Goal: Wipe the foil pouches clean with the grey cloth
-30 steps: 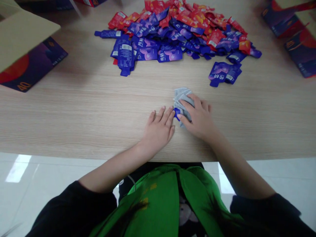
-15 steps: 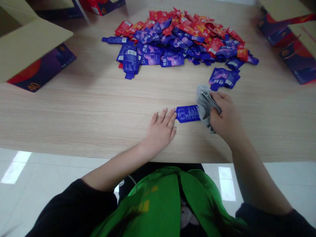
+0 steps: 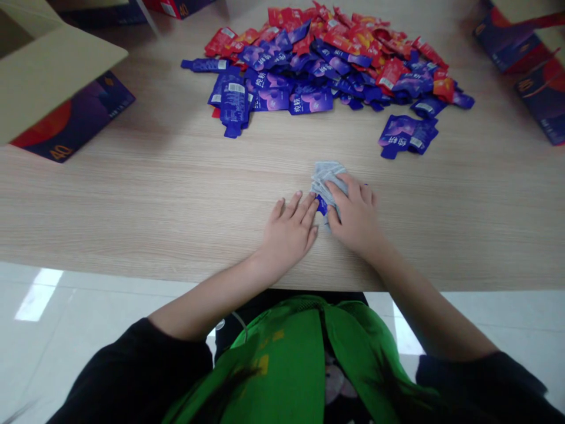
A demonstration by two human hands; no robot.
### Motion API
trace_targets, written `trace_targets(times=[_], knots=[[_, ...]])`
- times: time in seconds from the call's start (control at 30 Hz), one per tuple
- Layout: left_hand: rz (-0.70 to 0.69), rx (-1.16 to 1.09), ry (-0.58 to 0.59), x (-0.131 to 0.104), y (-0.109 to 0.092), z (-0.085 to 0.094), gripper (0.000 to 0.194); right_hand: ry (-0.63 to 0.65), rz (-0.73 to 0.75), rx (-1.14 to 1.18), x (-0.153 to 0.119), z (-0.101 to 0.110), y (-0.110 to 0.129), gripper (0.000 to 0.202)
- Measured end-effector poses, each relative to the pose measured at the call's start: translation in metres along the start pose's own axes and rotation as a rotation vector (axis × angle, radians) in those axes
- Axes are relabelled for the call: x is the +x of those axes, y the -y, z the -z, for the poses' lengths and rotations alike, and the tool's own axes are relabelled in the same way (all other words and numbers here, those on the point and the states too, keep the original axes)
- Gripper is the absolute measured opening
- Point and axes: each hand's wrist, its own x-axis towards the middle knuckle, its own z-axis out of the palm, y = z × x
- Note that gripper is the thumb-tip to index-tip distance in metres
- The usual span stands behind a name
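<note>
A blue packet (image 3: 322, 205) lies flat on the wooden table (image 3: 176, 206), mostly covered by a grey cloth (image 3: 329, 174). My left hand (image 3: 290, 229) rests palm down with fingers spread, its fingertips at the packet's left end. The cloth is under my right hand (image 3: 355, 215), whose fingers press and grip it over the packet. Beyond my hands is a heap of blue packets (image 3: 269, 97) and red packets (image 3: 353, 38). A small group of blue packets (image 3: 404, 135) sits apart from the heap, at its front right.
An open box (image 3: 75, 121) with raised flaps stands at the left, and parts of further boxes (image 3: 180, 7) show behind it. More open boxes (image 3: 545, 97) are at the right edge. The table's front edge runs just below my hands.
My right hand has moved left with the cloth, which now covers most of the packet and lies flatter. My left hand has stayed almost in place.
</note>
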Motion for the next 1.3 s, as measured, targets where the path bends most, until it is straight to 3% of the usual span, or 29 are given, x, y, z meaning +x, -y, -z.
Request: trace_targets(times=[0.2,0.37,0.47,0.63,0.7,0.8,1.07,1.3], knots=[[0.012,0.000,0.015,0.000,-0.001,0.000,0.059,-0.138,-0.169,0.021,-0.018,0.000,-0.046,0.058],[0.012,0.010,0.027,0.001,-0.001,-0.001,0.059,-0.169,-0.236,0.074,-0.020,0.013,-0.084,0.053],[0.014,0.011,0.028,0.001,-0.002,-0.001,0.059,-0.209,-0.166,0.146,-0.009,0.021,-0.068,0.057],[0.020,0.016,0.027,0.001,-0.002,0.000,0.058,-0.126,0.066,0.212,0.010,0.008,-0.001,0.057],[0.012,0.018,0.027,0.001,-0.001,0.001,0.058,-0.052,0.060,0.163,0.014,-0.002,0.017,0.052],[0.002,0.018,0.027,0.001,-0.001,0.002,0.058,0.017,0.028,0.046,0.015,-0.009,0.021,0.050],[0.011,0.004,0.042,0.001,-0.001,0.002,0.059,-0.065,-0.116,-0.053,-0.005,0.001,-0.035,0.059],[0.023,0.030,0.063,0.002,-0.002,0.001,0.059,0.019,-0.142,0.008,-0.006,0.008,-0.088,0.060]])
